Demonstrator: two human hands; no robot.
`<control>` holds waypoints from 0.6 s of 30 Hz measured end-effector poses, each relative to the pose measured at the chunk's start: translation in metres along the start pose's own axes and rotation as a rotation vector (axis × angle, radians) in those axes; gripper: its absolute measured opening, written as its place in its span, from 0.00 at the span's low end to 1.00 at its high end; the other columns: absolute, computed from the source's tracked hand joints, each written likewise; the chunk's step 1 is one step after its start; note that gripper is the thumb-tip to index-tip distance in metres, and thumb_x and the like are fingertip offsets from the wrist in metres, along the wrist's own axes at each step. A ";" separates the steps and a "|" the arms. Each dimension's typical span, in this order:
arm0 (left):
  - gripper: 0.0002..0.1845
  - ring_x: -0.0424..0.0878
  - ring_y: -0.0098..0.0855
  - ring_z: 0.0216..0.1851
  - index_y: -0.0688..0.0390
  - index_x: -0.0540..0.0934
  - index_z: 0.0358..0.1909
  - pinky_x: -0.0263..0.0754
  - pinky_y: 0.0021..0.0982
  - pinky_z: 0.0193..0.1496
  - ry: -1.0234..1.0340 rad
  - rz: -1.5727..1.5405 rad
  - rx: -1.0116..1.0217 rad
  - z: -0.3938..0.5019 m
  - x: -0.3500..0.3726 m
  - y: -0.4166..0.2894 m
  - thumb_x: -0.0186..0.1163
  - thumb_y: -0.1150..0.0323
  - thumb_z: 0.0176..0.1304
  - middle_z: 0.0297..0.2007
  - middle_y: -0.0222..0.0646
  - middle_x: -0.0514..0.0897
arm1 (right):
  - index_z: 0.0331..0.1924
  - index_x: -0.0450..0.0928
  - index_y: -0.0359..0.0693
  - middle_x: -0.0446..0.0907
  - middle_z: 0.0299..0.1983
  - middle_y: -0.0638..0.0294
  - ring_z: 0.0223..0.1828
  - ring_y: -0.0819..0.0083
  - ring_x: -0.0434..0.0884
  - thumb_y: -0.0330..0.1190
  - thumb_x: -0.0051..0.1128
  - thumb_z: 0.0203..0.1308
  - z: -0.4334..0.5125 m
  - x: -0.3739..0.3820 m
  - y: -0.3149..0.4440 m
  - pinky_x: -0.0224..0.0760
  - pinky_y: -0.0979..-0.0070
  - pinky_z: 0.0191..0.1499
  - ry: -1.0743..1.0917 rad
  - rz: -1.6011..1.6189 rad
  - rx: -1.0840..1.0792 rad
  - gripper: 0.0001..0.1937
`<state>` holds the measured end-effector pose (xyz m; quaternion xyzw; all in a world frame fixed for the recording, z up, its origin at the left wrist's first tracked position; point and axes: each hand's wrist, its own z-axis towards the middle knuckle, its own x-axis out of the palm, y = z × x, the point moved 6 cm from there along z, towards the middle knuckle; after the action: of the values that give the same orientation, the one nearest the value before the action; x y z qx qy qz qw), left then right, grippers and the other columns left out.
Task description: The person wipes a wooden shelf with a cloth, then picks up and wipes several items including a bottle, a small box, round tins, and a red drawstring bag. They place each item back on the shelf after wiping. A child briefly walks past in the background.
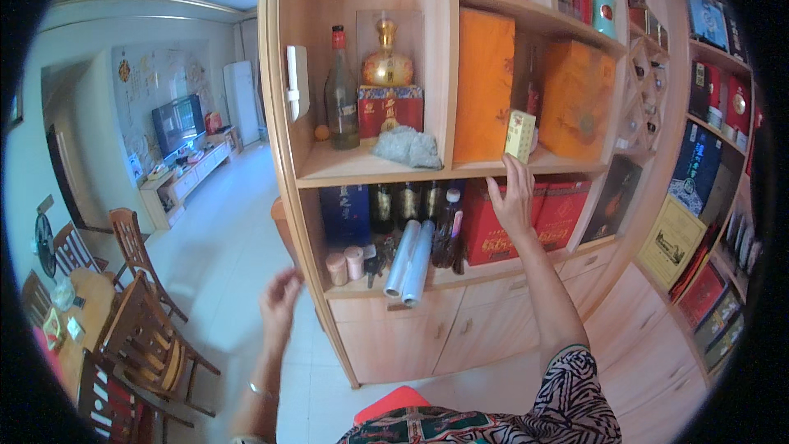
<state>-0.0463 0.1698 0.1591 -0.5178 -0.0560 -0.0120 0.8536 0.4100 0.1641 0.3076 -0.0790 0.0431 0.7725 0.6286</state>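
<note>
My right hand (515, 197) reaches up to the middle shelf, its fingertips at the lower part of a small pale yellow box (519, 135); whether they grip it is unclear. That box stands at the shelf's front edge, between an orange box (484, 86) and another large orange box (576, 98). My left hand (282, 299), slightly blurred, hangs beside the cabinet's left edge with fingers curled and no object visible in it. Below the shelf are red gift boxes (493, 228), two clear plastic-film rolls (410, 265) jutting out, and a dark plastic bottle (447, 231).
A glass bottle (342, 102), a gold decanter in a clear case (387, 61) and a crumpled plastic bag (407, 147) share the left compartment. Wooden chairs (148, 339) and a table (92, 305) stand at the left. More filled shelves line the right side.
</note>
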 end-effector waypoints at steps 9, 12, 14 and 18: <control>0.32 0.73 0.32 0.56 0.61 0.66 0.65 0.72 0.33 0.54 -0.239 0.203 0.471 0.160 0.037 -0.111 0.65 0.62 0.60 0.56 0.42 0.73 | 0.53 0.70 0.35 0.72 0.52 0.51 0.58 0.54 0.69 0.32 0.62 0.52 -0.005 0.029 0.003 0.55 0.57 0.64 0.048 -0.022 -0.015 0.24; 0.38 0.74 0.40 0.56 0.62 0.66 0.64 0.72 0.36 0.53 -0.321 0.433 0.494 0.192 0.047 -0.114 0.68 0.58 0.54 0.55 0.46 0.73 | 0.52 0.70 0.33 0.71 0.52 0.51 0.59 0.53 0.67 0.31 0.61 0.52 -0.008 0.035 0.001 0.53 0.55 0.65 0.023 -0.019 0.022 0.23; 0.39 0.75 0.44 0.54 0.63 0.68 0.62 0.72 0.38 0.52 -0.421 0.530 0.498 0.204 0.047 -0.110 0.70 0.57 0.50 0.52 0.49 0.75 | 0.53 0.70 0.34 0.71 0.53 0.51 0.59 0.53 0.67 0.30 0.61 0.51 -0.008 0.038 0.002 0.53 0.55 0.66 -0.005 -0.027 0.017 0.23; 0.34 0.79 0.49 0.47 0.63 0.70 0.56 0.72 0.41 0.49 -0.388 0.499 0.475 0.213 0.053 -0.094 0.69 0.59 0.49 0.45 0.52 0.80 | 0.54 0.69 0.36 0.71 0.53 0.51 0.59 0.54 0.67 0.28 0.62 0.49 -0.010 0.039 0.001 0.53 0.55 0.66 -0.045 -0.027 0.007 0.25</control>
<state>-0.0188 0.3170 0.3451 -0.2962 -0.0900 0.3073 0.8999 0.4016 0.1997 0.2913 -0.0603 0.0305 0.7654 0.6400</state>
